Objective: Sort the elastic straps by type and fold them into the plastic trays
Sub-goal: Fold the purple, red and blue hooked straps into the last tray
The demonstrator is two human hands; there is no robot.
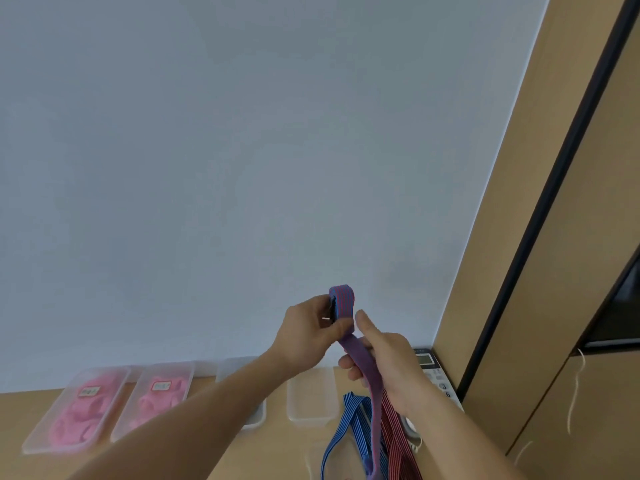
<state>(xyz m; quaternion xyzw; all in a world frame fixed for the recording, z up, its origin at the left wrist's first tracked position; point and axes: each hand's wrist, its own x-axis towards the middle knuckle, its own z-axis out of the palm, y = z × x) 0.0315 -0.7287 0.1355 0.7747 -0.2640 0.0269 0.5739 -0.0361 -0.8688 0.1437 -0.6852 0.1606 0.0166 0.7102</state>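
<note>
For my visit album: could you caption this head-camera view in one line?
Left hand and right hand fold a purple strap above a table lined with plastic trays, two holding pink straps.

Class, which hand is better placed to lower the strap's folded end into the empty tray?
Likely left hand: it pinches the folded loop of the strap; the right hand holds the tail.

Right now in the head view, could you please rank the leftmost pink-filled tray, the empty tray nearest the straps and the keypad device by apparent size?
1. leftmost pink-filled tray
2. empty tray
3. keypad device, unsure: the right hand, holding the purple strap, hides part of it.
</note>
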